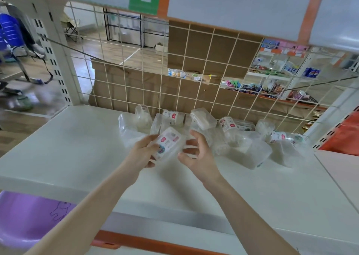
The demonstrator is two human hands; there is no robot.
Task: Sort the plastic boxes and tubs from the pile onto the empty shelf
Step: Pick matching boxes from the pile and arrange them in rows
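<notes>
The person holds a small box [169, 142] of clear plastic with a printed label just above the white shelf [64, 148], in front of the pile [242, 140] of boxes and tubs that lies against the wire grid [196, 74] at the back. The left hand [142, 152] has its grip pinching the box's left end, thumb on top and fingers underneath. The right hand [196, 154] sits at the box's right end with its grip spread and loosely curved; whether the fingertips touch the plastic cannot be told from this view.

The step in hand looks like sorting this 1 box out of the pile and placing it. To do it well, both hands should probably support the ends, since thin clear plastic is likely to be slippery and to flex under a hard squeeze. The bare left part of the shelf seems the natural place for it, well apart from the pile. Setting it flat, label readable and square to the shelf edge, would leave room for others of its kind beside it.
</notes>
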